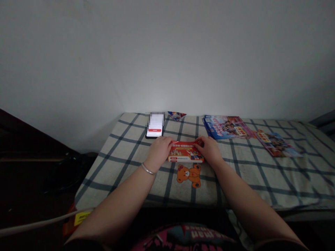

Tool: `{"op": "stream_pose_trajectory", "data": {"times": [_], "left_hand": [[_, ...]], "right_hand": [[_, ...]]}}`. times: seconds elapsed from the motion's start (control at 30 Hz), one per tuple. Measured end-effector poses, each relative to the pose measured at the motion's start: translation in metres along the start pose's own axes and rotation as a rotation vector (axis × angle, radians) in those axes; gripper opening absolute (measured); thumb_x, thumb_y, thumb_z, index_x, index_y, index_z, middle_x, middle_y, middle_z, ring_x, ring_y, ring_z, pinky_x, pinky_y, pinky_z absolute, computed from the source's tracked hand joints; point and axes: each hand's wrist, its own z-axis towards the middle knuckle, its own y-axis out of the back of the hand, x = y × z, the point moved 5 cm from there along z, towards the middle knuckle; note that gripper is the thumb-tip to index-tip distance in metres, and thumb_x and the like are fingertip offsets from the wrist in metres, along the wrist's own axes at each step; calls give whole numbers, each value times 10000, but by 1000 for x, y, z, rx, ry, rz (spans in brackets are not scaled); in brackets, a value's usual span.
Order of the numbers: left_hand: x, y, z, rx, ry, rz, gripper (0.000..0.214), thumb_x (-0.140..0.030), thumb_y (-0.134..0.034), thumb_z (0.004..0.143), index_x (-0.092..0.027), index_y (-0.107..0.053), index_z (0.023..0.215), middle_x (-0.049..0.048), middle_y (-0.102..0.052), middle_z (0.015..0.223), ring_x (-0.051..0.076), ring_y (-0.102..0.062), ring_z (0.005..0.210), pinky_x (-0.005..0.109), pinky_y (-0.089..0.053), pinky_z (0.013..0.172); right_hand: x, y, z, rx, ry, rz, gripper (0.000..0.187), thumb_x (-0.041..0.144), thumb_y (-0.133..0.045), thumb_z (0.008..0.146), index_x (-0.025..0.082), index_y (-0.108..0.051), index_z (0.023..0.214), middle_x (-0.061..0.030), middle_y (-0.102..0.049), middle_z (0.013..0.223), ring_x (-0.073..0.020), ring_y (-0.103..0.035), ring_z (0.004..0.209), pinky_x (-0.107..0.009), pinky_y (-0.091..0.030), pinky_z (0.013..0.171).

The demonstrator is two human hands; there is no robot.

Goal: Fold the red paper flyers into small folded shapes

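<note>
A red and orange printed leaflet lies folded on a checked cloth with an orange bear print. My left hand, with a silver bangle at the wrist, pinches the leaflet's upper left corner, fingers closed on the paper. At the upper right corner my right hand grips it the same way. Both hands rest on the cloth.
A phone with a lit screen lies beyond my left hand. A small folded paper piece sits by the wall. Blue leaflets and another leaflet lie to the right. A white cable runs at lower left.
</note>
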Motion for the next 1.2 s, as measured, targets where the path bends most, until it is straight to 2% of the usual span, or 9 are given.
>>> {"op": "stream_pose_trajectory", "data": {"times": [0.73,0.87,1.03,1.2], "left_hand": [[-10,-1,-3,71,-47,228,183,-170,-472,943,-173,-637,1025,85,-603,977,237,-545,937,337,-446,749],[-12,0,-4,62,-57,251,200,-192,-466,951,-203,-623,1075,75,-594,976,238,-539,920,329,-445,702],[-16,4,-3,60,-70,278,197,-179,-485,940,-216,-632,1066,85,-557,1166,230,-526,974,310,-443,675],[-22,1,-2,116,-191,303,180,-158,-480,939,-175,-647,1005,93,-605,1037,246,-510,981,324,-449,689]], "right_hand": [[-1,-1,1,20,-3,-63,200,379,-622,841,235,-695,959,-28,-673,798,-210,-555,784,-323,-409,724],[5,-1,2,55,61,-27,206,282,-589,859,226,-682,1034,-37,-684,880,-208,-559,846,-330,-416,802],[14,0,2,99,157,-57,206,233,-539,899,257,-723,989,-37,-684,943,-206,-547,928,-334,-392,895],[14,-1,3,130,172,-71,239,234,-516,917,260,-731,1018,-51,-674,971,-203,-549,944,-326,-395,912]]}}
